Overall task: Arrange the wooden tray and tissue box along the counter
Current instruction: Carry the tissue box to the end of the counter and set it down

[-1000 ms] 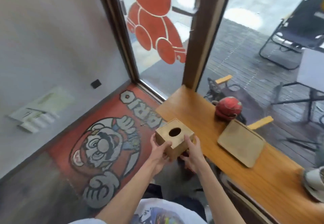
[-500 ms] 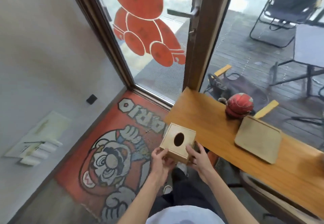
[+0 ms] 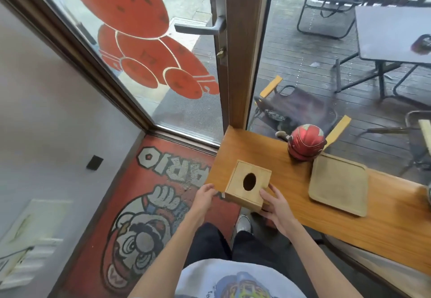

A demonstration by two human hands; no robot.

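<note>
The tissue box [image 3: 248,182] is a wooden cube with an oval hole on top. It is at the near left corner of the wooden counter [image 3: 254,150], partly over the edge. My left hand [image 3: 205,196] has its fingertips at the box's lower left corner. My right hand [image 3: 275,204] grips its near right side. The wooden tray [image 3: 338,183], flat and empty, lies on the counter to the right of the box, apart from it.
A red round cap-like object [image 3: 306,143] sits on the counter behind the tray, touching its far corner. A glass door with a metal handle [image 3: 200,28] stands to the left. Below the counter lies a red cartoon floor mat [image 3: 149,204].
Both hands have carried the tissue box forward and right, from over the floor mat to the counter's near left corner. The tray and the red object have stayed put.
</note>
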